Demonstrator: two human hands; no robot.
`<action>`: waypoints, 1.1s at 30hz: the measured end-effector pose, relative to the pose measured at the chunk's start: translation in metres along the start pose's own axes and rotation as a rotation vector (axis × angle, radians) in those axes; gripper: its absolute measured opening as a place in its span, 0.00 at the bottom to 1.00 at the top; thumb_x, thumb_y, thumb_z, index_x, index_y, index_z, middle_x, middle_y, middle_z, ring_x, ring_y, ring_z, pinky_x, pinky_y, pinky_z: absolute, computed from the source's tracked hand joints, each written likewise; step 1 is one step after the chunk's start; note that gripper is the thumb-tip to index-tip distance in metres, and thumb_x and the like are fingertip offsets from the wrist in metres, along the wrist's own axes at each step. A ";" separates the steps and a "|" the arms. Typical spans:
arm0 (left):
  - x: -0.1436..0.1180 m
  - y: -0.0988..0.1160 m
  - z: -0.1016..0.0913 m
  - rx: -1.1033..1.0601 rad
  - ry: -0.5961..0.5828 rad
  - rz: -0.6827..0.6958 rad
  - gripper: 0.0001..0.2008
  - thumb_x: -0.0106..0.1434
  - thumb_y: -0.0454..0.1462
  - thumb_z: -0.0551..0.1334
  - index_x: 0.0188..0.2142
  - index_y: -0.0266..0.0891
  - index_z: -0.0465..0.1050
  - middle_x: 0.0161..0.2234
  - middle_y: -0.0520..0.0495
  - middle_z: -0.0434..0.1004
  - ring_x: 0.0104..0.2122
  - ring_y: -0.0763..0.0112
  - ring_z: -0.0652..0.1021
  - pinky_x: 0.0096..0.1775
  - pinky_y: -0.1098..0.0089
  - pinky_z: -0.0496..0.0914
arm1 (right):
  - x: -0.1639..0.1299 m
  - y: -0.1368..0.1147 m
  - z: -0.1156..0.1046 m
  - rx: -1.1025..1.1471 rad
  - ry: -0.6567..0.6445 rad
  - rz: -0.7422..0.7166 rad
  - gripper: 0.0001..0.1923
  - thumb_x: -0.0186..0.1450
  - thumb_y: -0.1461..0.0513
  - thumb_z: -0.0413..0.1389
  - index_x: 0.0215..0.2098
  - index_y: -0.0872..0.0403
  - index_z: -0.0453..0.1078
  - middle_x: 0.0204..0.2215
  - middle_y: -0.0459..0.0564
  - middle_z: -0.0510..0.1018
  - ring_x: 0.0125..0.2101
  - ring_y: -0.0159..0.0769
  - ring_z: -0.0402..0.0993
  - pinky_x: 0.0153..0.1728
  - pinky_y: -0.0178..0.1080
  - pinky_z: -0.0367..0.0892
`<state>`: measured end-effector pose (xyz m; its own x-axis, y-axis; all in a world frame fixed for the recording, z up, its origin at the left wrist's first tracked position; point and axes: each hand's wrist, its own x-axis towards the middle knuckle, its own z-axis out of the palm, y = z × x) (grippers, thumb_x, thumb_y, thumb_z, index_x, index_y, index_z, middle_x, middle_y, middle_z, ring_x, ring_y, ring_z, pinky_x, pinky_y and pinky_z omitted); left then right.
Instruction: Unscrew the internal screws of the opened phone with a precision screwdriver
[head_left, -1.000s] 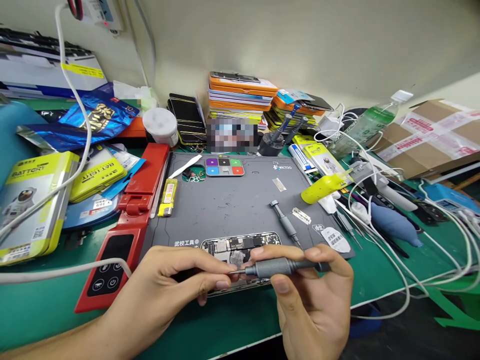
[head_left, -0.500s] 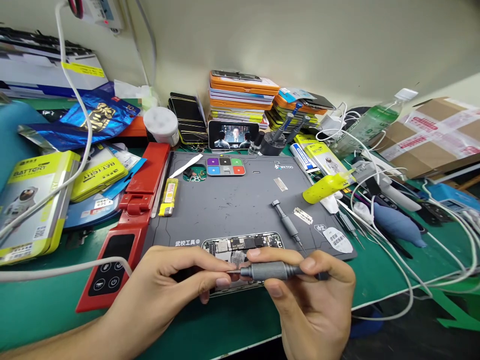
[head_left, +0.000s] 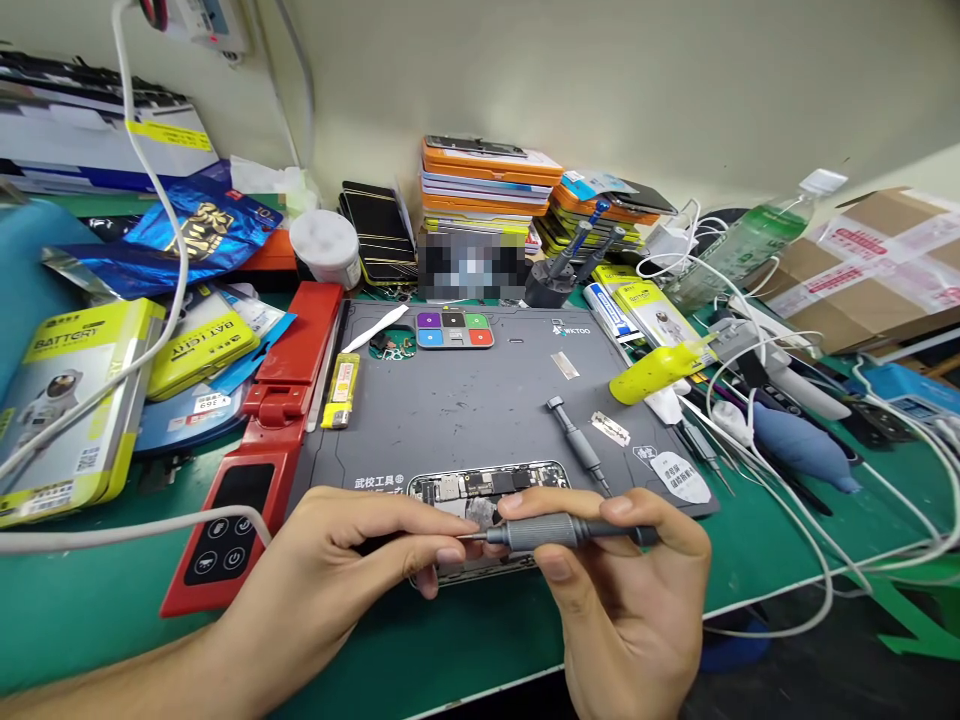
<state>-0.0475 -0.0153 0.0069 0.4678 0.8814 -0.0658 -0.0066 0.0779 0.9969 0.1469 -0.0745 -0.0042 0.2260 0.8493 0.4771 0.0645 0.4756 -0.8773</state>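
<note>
My right hand (head_left: 630,590) grips a grey precision screwdriver (head_left: 541,532) by its ribbed handle, held nearly level with the bit pointing left. The thumb and forefinger of my left hand (head_left: 375,560) pinch the end of that bit; whether a tiny screw sits there too is hidden. Beneath both hands lies an opened phone (head_left: 525,482), its circuit board and inner parts exposed and its near part partly covered by my fingers. A second grey screwdriver (head_left: 576,442) rests on the dark work mat (head_left: 450,400), just beyond my right hand.
A phone battery (head_left: 341,390), a white pry tool (head_left: 379,325) and razor blades (head_left: 610,428) lie on the mat. Left stands a red device with touch buttons (head_left: 225,540). A yellow bottle (head_left: 652,375), a blue blower bulb (head_left: 802,445) and loose white cables are on the right.
The screwdriver and both hands keep nearly the same pose, with the screwdriver turned slightly and shifted a little. The whole view has moved slightly.
</note>
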 end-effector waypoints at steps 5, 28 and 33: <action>0.000 0.002 0.000 -0.012 -0.019 -0.003 0.13 0.66 0.32 0.73 0.38 0.58 0.91 0.29 0.61 0.89 0.28 0.76 0.87 0.33 0.86 0.78 | 0.001 -0.003 0.001 0.008 0.006 0.033 0.19 0.76 0.72 0.54 0.59 0.45 0.62 0.44 0.47 0.87 0.46 0.33 0.87 0.45 0.36 0.85; -0.001 -0.006 -0.004 0.009 -0.077 0.093 0.22 0.70 0.28 0.68 0.47 0.64 0.88 0.35 0.64 0.91 0.32 0.80 0.89 0.40 0.90 0.78 | 0.000 -0.002 -0.002 0.092 0.000 0.111 0.17 0.79 0.69 0.53 0.60 0.43 0.63 0.45 0.48 0.87 0.45 0.32 0.87 0.46 0.33 0.84; -0.001 -0.005 -0.004 0.018 -0.070 0.109 0.21 0.69 0.27 0.69 0.46 0.63 0.89 0.36 0.64 0.91 0.34 0.79 0.89 0.40 0.90 0.78 | -0.001 -0.002 -0.004 0.068 -0.012 0.101 0.17 0.78 0.68 0.54 0.60 0.42 0.63 0.45 0.48 0.87 0.48 0.33 0.86 0.49 0.36 0.84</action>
<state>-0.0513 -0.0148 0.0016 0.5258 0.8494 0.0453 -0.0448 -0.0255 0.9987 0.1509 -0.0771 -0.0031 0.2161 0.8964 0.3870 -0.0246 0.4012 -0.9156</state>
